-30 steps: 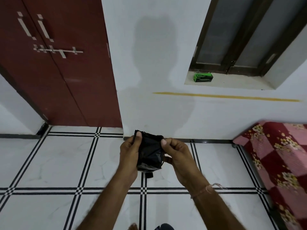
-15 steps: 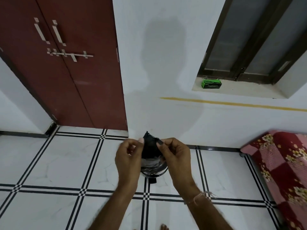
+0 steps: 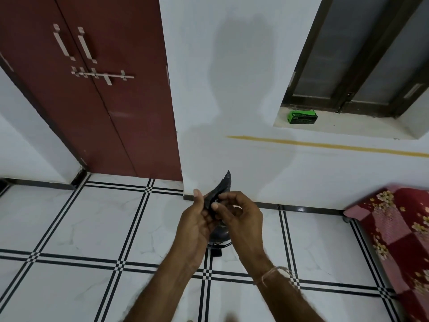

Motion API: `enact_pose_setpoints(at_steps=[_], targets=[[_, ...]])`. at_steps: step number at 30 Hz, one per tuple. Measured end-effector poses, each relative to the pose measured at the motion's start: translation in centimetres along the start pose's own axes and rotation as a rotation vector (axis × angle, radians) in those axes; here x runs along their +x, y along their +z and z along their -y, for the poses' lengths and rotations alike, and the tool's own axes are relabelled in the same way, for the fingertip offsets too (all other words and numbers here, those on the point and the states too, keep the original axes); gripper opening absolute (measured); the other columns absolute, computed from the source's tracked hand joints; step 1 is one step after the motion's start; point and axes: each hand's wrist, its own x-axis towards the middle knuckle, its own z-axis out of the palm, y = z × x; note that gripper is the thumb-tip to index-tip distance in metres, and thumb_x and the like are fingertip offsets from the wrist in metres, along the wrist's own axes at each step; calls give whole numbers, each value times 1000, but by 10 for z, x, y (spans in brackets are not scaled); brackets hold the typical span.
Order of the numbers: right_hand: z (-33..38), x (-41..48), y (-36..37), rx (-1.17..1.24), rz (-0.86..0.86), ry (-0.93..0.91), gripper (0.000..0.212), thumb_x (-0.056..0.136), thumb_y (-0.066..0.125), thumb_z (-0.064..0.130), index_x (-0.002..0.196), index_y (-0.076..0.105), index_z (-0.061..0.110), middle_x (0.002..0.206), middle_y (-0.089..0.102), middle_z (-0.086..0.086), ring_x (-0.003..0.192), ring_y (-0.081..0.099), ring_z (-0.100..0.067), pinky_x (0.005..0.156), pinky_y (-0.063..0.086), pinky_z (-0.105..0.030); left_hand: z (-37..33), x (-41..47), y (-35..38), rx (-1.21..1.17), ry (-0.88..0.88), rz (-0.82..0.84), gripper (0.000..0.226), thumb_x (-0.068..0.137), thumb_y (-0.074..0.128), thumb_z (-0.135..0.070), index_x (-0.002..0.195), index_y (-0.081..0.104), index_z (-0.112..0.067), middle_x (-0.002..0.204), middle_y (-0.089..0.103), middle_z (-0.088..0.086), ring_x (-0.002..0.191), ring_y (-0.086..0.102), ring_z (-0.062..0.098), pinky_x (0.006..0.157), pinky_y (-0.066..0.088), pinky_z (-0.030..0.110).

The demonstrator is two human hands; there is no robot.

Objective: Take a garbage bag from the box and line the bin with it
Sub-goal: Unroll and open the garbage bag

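Note:
A folded black garbage bag (image 3: pixel 221 190) is pinched between both hands in front of me, its pointed corner sticking up. My left hand (image 3: pixel 197 220) holds its lower left side. My right hand (image 3: pixel 240 214) grips it from the right with thumb and fingers. Under the hands stands a small dark bin (image 3: pixel 219 239) on the floor, mostly hidden by them. The green garbage bag box (image 3: pixel 302 116) lies on the window ledge at the upper right.
A white wall with a yellow stripe faces me. A dark red double door (image 3: pixel 97 89) stands at the left. A bed with a red flowered cover (image 3: pixel 399 233) fills the right edge. The floor is white tile with black lines.
The bag has gone from a wider bundle to a narrow folded strip with a corner pointing up. My hands have drawn closer together around it. The camera has tilted a little.

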Motion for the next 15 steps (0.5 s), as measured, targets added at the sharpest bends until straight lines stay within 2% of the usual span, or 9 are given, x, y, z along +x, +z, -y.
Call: enact_pose_setpoints(at_steps=[2,5,9,12,15], targets=[[0,3,1,-11,-25,-13,19,81,84,10,94,74,21,89,78,-1,85,75,-22,83,63,-43,1,0,4,-33,-20,30,61,106,34,-46,126,67,1,120,73,25,112,72,28,90,60,29],[-2,8,0,-77,-70,-88,14,84,81,10,89,75,21,87,76,3,81,72,-15,79,62,-38,4,3,5,0,-3,62,52,106,37,-38,127,65,1,121,72,24,113,72,28,87,61,30],[-14,15,-3,-240,-80,-147,12,91,72,13,85,70,24,85,70,6,80,68,-13,75,60,-42,13,7,6,120,44,28,47,96,50,-35,126,67,-5,121,75,17,117,70,26,96,56,35],[-25,16,-5,-281,-85,-131,9,93,67,17,86,67,23,84,70,6,80,68,-15,75,58,-47,19,8,8,161,44,-15,39,98,50,-32,118,72,-6,114,78,16,107,75,23,84,60,30],[-23,17,-12,-98,31,-39,4,93,70,20,92,73,21,88,76,0,87,73,-21,82,61,-49,18,10,6,86,24,-68,29,101,54,-22,109,74,-3,104,79,19,93,78,23,70,62,28]])
